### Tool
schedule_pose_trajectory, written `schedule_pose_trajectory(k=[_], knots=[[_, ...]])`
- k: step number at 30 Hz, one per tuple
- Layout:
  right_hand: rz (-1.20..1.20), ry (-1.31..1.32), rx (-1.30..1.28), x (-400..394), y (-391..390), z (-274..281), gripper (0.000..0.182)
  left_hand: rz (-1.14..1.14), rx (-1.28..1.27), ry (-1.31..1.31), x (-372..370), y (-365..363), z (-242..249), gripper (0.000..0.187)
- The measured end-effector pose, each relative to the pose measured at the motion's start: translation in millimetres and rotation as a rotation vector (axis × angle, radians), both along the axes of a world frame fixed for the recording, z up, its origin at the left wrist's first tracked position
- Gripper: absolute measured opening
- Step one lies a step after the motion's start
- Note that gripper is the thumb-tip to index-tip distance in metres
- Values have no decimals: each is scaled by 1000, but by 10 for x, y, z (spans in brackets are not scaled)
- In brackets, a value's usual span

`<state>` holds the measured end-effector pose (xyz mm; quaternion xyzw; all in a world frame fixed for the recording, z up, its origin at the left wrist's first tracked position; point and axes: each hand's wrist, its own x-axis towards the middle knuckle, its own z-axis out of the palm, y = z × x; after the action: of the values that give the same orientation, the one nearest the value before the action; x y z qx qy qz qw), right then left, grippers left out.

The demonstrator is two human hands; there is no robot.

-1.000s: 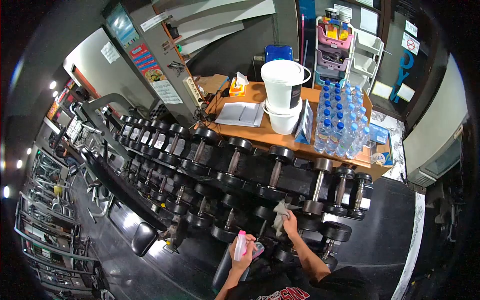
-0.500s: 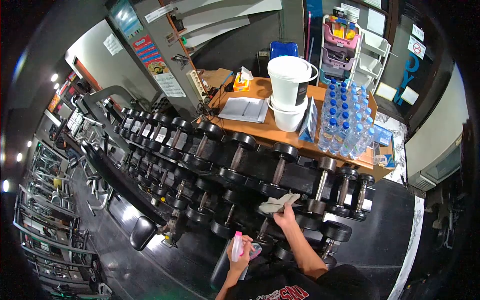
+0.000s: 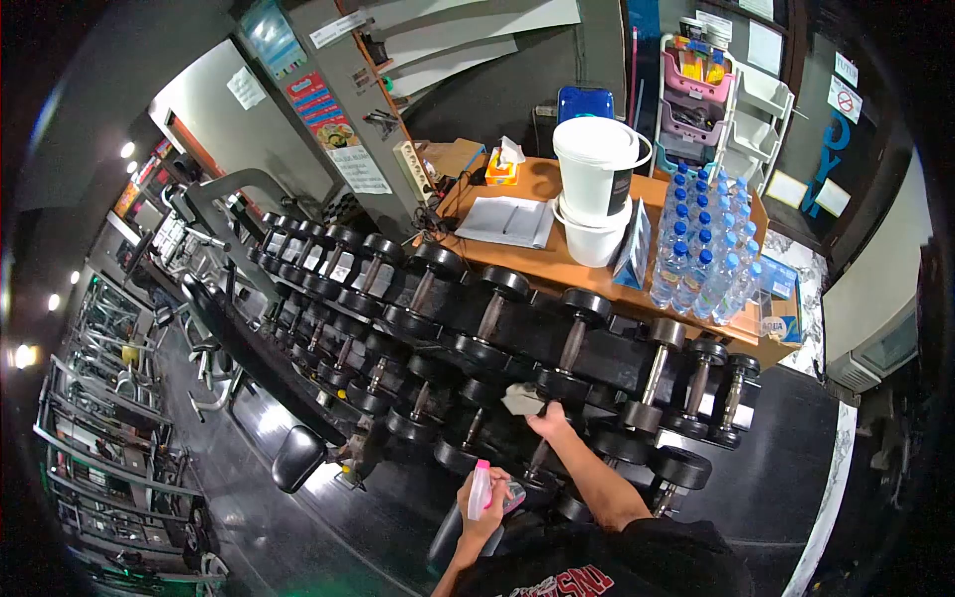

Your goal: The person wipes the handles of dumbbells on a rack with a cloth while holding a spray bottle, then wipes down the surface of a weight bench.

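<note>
My left hand (image 3: 481, 500) is wrapped round a spray bottle (image 3: 480, 486) with a pink and white nozzle, low in the centre of the view. My right hand (image 3: 546, 421) is closed on a pale grey cloth (image 3: 523, 400), near the front weight of a dumbbell (image 3: 572, 345) on the upper row of the rack. Whether the cloth touches that weight is hard to tell. Beneath the right hand, a lower-row dumbbell (image 3: 540, 458) is partly hidden by the forearm.
Behind the rack is a wooden desk (image 3: 527, 254) with stacked white buckets (image 3: 594, 189), a notebook (image 3: 505, 221), a tissue box (image 3: 504, 165) and many water bottles (image 3: 702, 254). A padded bench (image 3: 298, 458) stands to the left of the rack.
The view has shifted, so the surroundings sit further right. My right hand and the cloth have moved left relative to the dumbbells. My left hand still holds the spray bottle.
</note>
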<state>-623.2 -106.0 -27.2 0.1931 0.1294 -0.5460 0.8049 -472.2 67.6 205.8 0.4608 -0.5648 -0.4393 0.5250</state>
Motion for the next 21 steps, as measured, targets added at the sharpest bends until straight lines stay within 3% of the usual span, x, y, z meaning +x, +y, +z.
schedule_pose_trajectory(k=[1, 2, 7, 9, 10, 11, 14, 15, 17, 19, 21], knots=[[-90, -68, 48, 20, -64, 61, 31, 11, 18, -9, 17, 15, -7, 14], [-152, -174, 252, 2, -96, 113, 33, 24, 17, -18, 33, 31, -32, 13], [-63, -446, 112, -210, 374, 544, 26, 35, 51, -16, 55, 75, -60, 12], [-71, -394, -162, -454, 569, 654, 23, 22, 45, -19, 32, 79, -52, 12], [-90, -349, -123, -566, 624, 727, 21, 22, 60, 16, 18, 82, -58, 11], [-177, -217, 83, -631, 685, 802, 22, 22, 73, 52, 1, 78, -61, 10], [-263, -174, 131, -759, 935, 650, 29, -14, 79, 23, -17, 74, -41, 10], [-296, 26, 147, -817, 1029, 772, 34, -26, 85, 29, -13, 82, -32, 10], [-312, 143, 215, -1066, 1172, 801, 38, -31, 100, -5, 8, 93, -48, 9], [-301, 220, -74, -1232, 1326, 1302, 44, -41, 116, -29, -15, 97, -66, 8], [-201, 319, -21, -1354, 1419, 1596, 44, -77, 134, 0, -57, 97, -80, 8]])
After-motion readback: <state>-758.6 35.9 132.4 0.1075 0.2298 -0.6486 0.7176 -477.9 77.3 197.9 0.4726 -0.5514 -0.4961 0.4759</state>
